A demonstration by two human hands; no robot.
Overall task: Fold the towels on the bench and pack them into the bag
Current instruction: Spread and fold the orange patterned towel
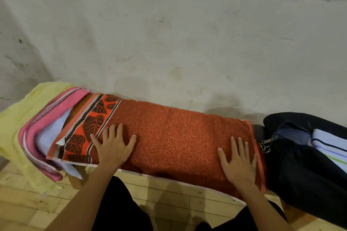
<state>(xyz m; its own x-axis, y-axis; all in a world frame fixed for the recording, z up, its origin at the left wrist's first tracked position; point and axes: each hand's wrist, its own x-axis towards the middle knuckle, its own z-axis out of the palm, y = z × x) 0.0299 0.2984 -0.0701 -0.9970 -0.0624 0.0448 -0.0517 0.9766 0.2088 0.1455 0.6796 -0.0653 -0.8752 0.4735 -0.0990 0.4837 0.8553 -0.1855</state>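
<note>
From the head view we look down on a bench whose top is almost wholly covered, so we place things by its ends and edges. An orange towel (174,137) lies lengthwise along the middle of the bench, folded into a long band that runs from the wall-side edge to the near edge, with a white hem showing along the near edge. Its patterned border of dark leaves and black stripes sits at the left end. Our left hand (112,146) rests flat on the towel just right of that border, fingers straight and spread. Our right hand (238,163) lies flat near the towel's right end, fingers straight and close together; neither hand grips the cloth, and the two are well apart. At the bench's left end a pile of towels hangs over the edge: a yellow towel (22,118) at the bottom, a pink towel (54,110) over it, and a pale blue towel (50,133) on top, the orange border overlapping them. At the right end stands a dark bag (304,170), unzipped, touching the orange towel, with a striped white towel (330,146) inside it. A pale stained wall (169,33) backs the bench, and a wooden floor (28,212) shows below.
</note>
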